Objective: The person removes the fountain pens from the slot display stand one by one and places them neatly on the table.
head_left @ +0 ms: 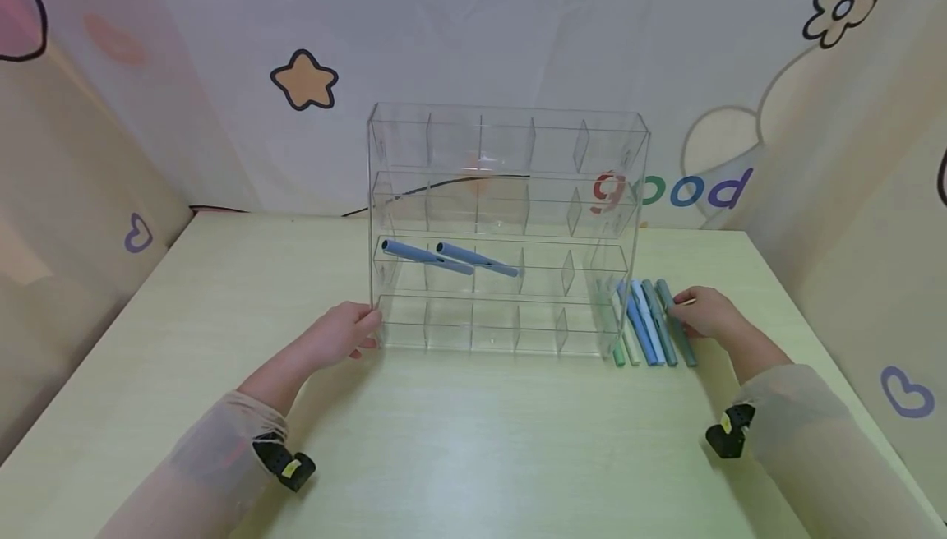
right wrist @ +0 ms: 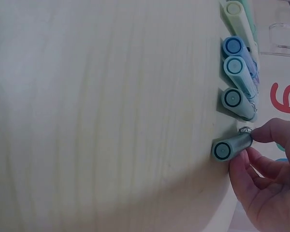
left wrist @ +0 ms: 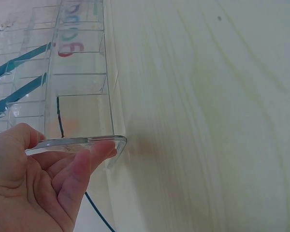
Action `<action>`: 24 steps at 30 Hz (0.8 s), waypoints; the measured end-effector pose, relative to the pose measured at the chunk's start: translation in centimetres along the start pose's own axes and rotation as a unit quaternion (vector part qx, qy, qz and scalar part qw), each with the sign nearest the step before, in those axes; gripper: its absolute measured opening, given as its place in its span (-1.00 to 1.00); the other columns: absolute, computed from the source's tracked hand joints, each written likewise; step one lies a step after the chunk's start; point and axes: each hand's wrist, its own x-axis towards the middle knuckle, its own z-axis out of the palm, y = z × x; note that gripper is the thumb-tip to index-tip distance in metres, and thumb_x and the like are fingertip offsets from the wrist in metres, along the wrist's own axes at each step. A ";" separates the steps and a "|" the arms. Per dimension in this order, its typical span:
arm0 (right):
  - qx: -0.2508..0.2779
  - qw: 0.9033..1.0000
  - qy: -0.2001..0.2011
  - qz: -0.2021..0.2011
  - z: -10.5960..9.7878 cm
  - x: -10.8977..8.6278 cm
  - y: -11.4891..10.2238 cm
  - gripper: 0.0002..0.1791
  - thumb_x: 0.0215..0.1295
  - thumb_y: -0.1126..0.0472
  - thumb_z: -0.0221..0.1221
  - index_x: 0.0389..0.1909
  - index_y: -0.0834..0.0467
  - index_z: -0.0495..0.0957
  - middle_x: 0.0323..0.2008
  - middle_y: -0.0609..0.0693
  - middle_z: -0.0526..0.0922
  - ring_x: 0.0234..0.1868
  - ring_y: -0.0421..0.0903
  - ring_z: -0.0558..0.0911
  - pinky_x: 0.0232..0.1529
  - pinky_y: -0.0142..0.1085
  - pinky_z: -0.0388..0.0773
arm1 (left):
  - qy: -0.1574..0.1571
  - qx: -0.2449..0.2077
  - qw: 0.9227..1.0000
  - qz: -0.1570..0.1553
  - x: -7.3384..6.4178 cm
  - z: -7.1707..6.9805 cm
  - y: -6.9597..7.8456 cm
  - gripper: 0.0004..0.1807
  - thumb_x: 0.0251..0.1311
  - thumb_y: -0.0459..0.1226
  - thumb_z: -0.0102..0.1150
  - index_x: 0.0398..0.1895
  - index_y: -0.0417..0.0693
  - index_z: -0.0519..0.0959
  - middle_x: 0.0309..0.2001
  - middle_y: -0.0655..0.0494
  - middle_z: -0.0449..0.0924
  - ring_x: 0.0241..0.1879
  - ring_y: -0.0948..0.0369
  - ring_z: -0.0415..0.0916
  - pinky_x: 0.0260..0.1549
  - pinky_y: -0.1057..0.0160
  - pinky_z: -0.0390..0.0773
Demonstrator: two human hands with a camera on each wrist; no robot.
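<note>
A clear plastic rack [head_left: 496,313] with tiers of small compartments stands on the table. My left hand [head_left: 344,335] holds its lower left side panel, thumb on one face and fingers on the other, as the left wrist view shows. Two blue pens [head_left: 425,256] lie slanted in the third tier from the top, at its left half. Right of the rack my right hand [head_left: 706,311] pinches a dark grey-green pen [right wrist: 232,147] between thumb and fingers. This pen is the outermost of a row and lies at a slight angle to its neighbour.
Several other pens lie side by side along the rack's right end: a teal pen [head_left: 661,325], a light blue pen [head_left: 647,321], a blue pen [head_left: 640,324] and green ones partly behind the clear panel. A printed cloth [head_left: 518,38] hangs behind the table [head_left: 473,440].
</note>
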 end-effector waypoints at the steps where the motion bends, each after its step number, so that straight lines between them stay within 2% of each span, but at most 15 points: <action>1: 0.000 1.000 0.000 0.002 0.0 0.0 0.0 -0.52 0.31 0.24 -0.04 0.09 0.54 0.22 -0.07 0.42 0.40 -0.20 0.06 0.53 -0.26 -0.23 0.57 | 0.000 -0.001 1.000 -0.001 0.0 0.0 0.0 -0.53 0.38 -0.24 -0.34 0.11 -0.46 0.36 0.13 -0.39 0.38 -0.09 -0.07 0.56 -0.32 0.14 0.57; 10: 0.005 1.000 -0.008 0.014 0.1 0.1 -0.2 -0.51 0.33 0.24 -0.06 0.11 0.55 0.19 -0.04 0.43 0.37 -0.10 0.16 0.50 -0.22 -0.22 0.57 | -0.002 -0.001 1.000 0.000 -0.1 0.0 -0.1 -0.50 0.38 -0.23 -0.35 0.17 -0.46 0.32 0.16 -0.39 0.34 -0.07 -0.07 0.56 -0.32 0.14 0.57; 17: -0.002 1.000 -0.008 0.012 0.1 0.0 -0.3 -0.52 0.33 0.24 -0.07 0.10 0.54 0.20 -0.07 0.41 0.38 -0.14 0.12 0.51 -0.24 -0.24 0.57 | -0.001 -0.001 1.000 0.005 -0.1 0.0 -0.1 -0.50 0.38 -0.23 -0.35 0.18 -0.47 0.31 0.15 -0.40 0.35 -0.08 -0.08 0.56 -0.34 0.15 0.57; 24: -0.018 1.000 -0.012 -0.009 0.0 -0.2 -0.2 -0.51 0.34 0.24 -0.08 0.11 0.57 0.19 -0.02 0.47 0.37 -0.12 0.16 0.53 -0.26 -0.21 0.58 | 0.005 -0.002 1.000 0.002 0.2 0.1 -0.3 -0.55 0.35 -0.24 -0.33 0.05 -0.41 0.42 0.13 -0.36 0.39 -0.09 -0.05 0.57 -0.36 0.17 0.56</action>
